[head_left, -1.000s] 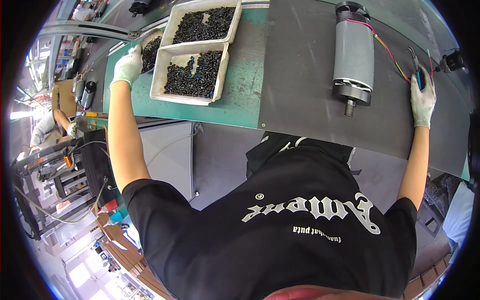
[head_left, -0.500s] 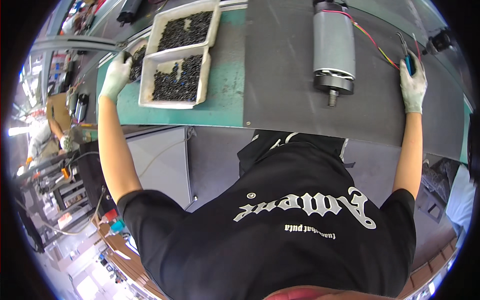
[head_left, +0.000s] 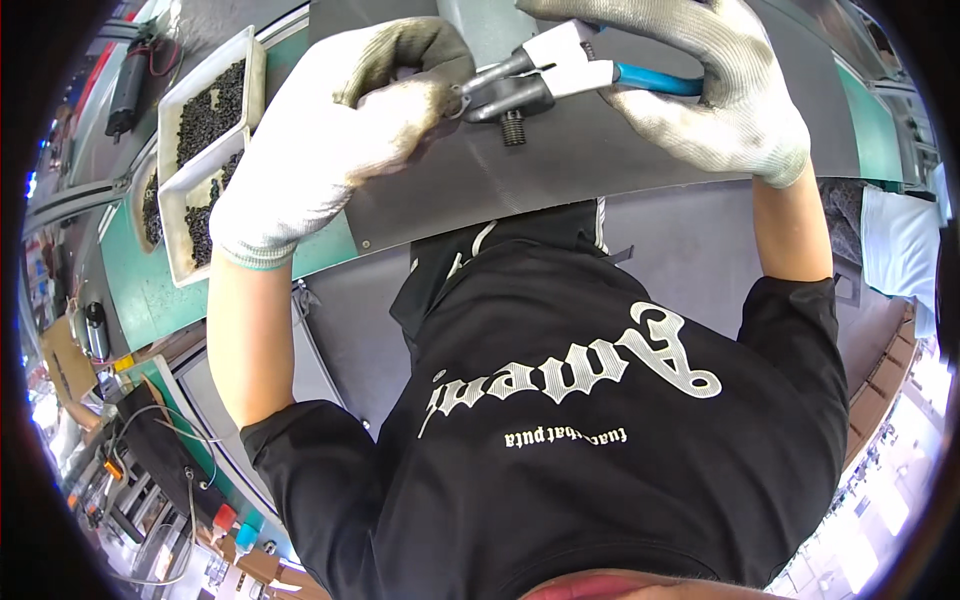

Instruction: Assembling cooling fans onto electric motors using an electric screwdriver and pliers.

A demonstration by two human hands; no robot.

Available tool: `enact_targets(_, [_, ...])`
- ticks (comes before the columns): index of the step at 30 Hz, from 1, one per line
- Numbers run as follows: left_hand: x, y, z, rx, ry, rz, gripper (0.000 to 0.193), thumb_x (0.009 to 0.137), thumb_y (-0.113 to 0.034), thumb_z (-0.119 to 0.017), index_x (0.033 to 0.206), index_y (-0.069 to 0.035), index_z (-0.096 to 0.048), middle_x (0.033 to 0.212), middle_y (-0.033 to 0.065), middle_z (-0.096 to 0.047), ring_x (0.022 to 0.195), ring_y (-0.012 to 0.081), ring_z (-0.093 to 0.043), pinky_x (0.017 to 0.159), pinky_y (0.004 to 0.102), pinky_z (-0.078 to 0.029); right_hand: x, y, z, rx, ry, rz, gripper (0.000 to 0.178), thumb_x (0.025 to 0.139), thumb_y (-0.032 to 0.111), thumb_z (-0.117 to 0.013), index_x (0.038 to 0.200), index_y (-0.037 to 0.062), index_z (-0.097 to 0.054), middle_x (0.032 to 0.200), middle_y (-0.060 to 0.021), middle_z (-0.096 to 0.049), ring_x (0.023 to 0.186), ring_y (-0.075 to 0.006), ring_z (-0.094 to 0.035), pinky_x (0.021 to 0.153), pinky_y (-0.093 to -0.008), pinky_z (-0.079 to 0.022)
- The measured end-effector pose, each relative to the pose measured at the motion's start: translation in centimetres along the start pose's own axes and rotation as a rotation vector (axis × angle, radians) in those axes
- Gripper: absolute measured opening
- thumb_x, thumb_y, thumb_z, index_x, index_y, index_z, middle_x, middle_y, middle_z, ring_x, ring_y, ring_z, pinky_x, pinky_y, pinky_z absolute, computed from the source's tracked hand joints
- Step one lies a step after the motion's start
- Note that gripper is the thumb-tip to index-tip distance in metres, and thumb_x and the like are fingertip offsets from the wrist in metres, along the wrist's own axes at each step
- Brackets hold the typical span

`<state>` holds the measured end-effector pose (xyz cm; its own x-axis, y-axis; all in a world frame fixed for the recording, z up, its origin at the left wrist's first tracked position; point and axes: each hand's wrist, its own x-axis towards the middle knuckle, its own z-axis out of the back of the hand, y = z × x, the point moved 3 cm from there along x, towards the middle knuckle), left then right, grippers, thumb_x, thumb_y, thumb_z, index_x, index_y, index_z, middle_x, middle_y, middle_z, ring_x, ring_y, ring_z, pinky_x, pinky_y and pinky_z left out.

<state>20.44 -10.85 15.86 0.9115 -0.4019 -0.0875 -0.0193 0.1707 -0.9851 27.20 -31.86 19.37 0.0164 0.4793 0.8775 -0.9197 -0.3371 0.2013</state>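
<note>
My right hand (head_left: 730,105), in a whitish knit glove, is closed around the blue handles of a pair of circlip pliers (head_left: 655,80). The pliers' slim dark jaws point left. At their tips my gloved left hand (head_left: 350,125) pinches a small metal ring (head_left: 458,102); most of it is hidden by the fingers. Below and behind the jaws stands the grey motor (head_left: 480,25), with its threaded shaft (head_left: 513,128) toward me. Hands and pliers cover much of the motor.
Two white bins (head_left: 174,240) of small black parts stand on the green mat (head_left: 130,290) at left, partly behind my left hand. A round container (head_left: 150,215) sits beside them. Another motor (head_left: 127,90) lies at far left. The dark bench board (head_left: 430,205) runs along in front of me.
Both hands have come together above the bench: the left from the container by the bins, now pinching the small ring, the right from the far right with the pliers. The view has shifted.
</note>
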Motion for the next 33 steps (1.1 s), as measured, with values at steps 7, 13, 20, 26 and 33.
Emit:
enact_targets(7, [0.7,-1.0,-0.9,0.238,0.063,0.116,0.037,0.083,-0.016,-0.057,0.115,0.003,-0.058,0.08,0.0015,-0.057,0.063,0.0046,-0.046,0.054,0.0182,-0.037,-1.6,-0.2,-0.1,-0.097,-0.16,0.243,0.056,0.058,0.021,-0.067,0.112,0.0109,-0.073,0.092,-0.0163,-0.062,0.084,-0.0261,-0.059,0.076,-0.0369,-0.05])
enact_targets(13, [0.8,-1.2,-1.3,0.246,0.103,0.076,0.036,0.083,-0.013,-0.054,0.115,0.002,-0.059,0.081,0.0004,-0.057,0.065,0.0044,-0.048,0.056,0.0192,-0.039,-0.2,3.0,2.2,-0.418,0.407,-0.463,0.057,0.057,0.022,-0.067,0.113,0.0114,-0.073,0.093,-0.0159,-0.062,0.084,-0.026,-0.059,0.078,-0.0368,-0.049])
enact_targets(20, [0.7,1.2,-0.4,0.251,-0.078,0.11,0.041,0.083,-0.014,-0.058,0.12,0.003,-0.058,0.089,0.0029,-0.061,0.071,0.0074,-0.053,0.061,0.021,-0.044,-0.3,2.5,2.1,-0.409,0.43,-0.512,0.058,0.056,0.022,-0.067,0.113,0.0125,-0.073,0.093,-0.0146,-0.062,0.085,-0.0251,-0.059,0.078,-0.0368,-0.048])
enact_targets(26, [1.0,1.4,0.0,0.267,0.016,0.086,0.044,0.084,-0.014,-0.059,0.124,0.003,-0.056,0.095,0.0047,-0.063,0.076,0.0089,-0.056,0.066,0.0222,-0.047,0.3,2.6,2.1,-0.393,0.448,-0.54,0.058,0.056,0.021,-0.067,0.113,0.0129,-0.073,0.094,-0.014,-0.062,0.084,-0.0248,-0.059,0.078,-0.0366,-0.048])
enact_targets(33, [1.9,1.9,0.3,0.202,0.039,0.173,0.043,0.086,-0.016,-0.06,0.124,0.002,-0.056,0.093,0.0044,-0.063,0.076,0.0091,-0.057,0.066,0.0214,-0.046,-0.4,2.2,1.7,-0.423,0.46,-0.5,0.056,0.056,0.018,-0.068,0.112,0.0111,-0.073,0.093,-0.0136,-0.062,0.084,-0.0257,-0.059,0.078,-0.0378,-0.049])
